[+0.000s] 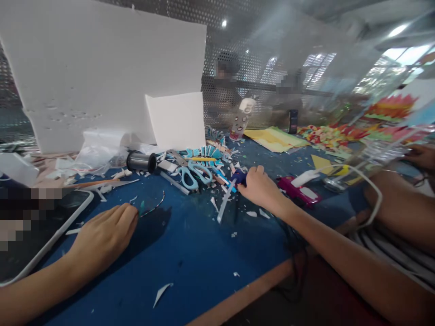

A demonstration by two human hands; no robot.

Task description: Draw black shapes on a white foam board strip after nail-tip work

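Observation:
My left hand [105, 231] is closed above the blue tabletop at the left. Its fingertips pinch a thin dark wire [153, 210] with coloured specks, which curves up to the right, and a small teal bit shows at the fingers. My right hand [260, 185] is wrapped round a dark blue glue gun [239, 176], partly hidden by the fingers. A translucent glue stick [225, 203] sticks out from it toward me. Light blue scissors [189, 177] lie left of that hand, near a yellow pencil [202, 159] and a black spool [141, 161].
White foam boards [178, 120] stand at the back left. A tablet [44, 235] lies at the left edge. Right of my hand are a magenta device [301, 192] with a white cable, yellow paper [277, 138] and another person's arm [401, 208]. White scraps litter the table [190, 253].

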